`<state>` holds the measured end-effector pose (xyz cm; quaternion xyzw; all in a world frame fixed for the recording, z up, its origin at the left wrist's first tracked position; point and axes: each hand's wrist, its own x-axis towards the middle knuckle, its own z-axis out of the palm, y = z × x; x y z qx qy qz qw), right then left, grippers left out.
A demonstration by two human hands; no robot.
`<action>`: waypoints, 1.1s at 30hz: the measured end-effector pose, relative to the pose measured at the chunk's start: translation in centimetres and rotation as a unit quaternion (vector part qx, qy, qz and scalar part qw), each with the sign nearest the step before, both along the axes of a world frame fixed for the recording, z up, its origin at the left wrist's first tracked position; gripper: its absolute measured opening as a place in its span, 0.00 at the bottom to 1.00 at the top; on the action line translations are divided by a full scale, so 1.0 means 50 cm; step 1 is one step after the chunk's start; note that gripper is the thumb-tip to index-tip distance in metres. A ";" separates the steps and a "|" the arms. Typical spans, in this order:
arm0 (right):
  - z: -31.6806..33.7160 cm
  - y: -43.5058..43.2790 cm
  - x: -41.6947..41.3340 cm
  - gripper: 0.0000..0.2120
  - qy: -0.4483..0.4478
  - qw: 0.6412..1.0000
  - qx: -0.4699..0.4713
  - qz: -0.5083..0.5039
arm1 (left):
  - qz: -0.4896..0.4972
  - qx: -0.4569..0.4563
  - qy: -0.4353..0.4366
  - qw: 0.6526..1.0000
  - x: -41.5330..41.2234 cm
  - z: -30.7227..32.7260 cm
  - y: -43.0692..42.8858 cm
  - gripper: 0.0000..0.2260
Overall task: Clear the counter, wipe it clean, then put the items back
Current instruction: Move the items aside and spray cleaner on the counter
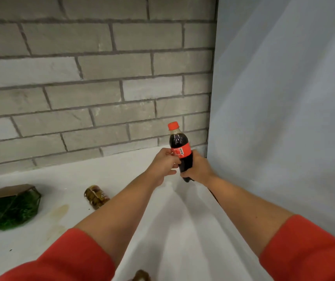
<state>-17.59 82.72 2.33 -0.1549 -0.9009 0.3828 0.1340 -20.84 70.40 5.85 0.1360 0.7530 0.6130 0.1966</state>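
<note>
One cola bottle, partly hidden, is gripped by left hand and right hand; one brown object is cropped at the near edge.

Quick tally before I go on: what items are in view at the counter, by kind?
Cola bottle: 1
Green moss planter: 1
Jar with brown contents, lying down: 1
Brown item cut off at bottom edge, unclear: 1
Total: 4

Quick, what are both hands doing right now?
Left hand: fingers curled on the cola bottle at its label.
Right hand: grips the cola bottle lower down.
</note>
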 end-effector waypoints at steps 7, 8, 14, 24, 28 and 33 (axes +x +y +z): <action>-0.026 0.047 -0.102 0.33 0.015 1.000 0.009 0.005 | -0.017 -0.038 0.012 0.999 -0.065 -0.003 0.041 0.19; -0.032 0.051 -0.112 0.33 0.019 1.000 0.009 0.000 | -0.019 -0.041 0.012 0.999 -0.071 -0.007 0.044 0.20; -0.080 0.074 -0.164 0.30 0.050 0.998 -0.044 -0.016 | -0.018 -0.034 0.002 0.999 -0.102 -0.031 0.069 0.26; -0.119 0.079 -0.214 0.29 0.083 0.992 -0.091 -0.027 | -0.013 -0.010 -0.003 1.000 -0.132 -0.052 0.085 0.28; -0.129 0.078 -0.219 0.30 0.071 0.992 -0.105 -0.023 | -0.016 -0.015 -0.004 1.000 -0.138 -0.063 0.084 0.28; -0.139 0.078 -0.219 0.32 0.060 0.992 -0.111 -0.030 | -0.027 -0.026 -0.002 0.999 -0.139 -0.073 0.085 0.30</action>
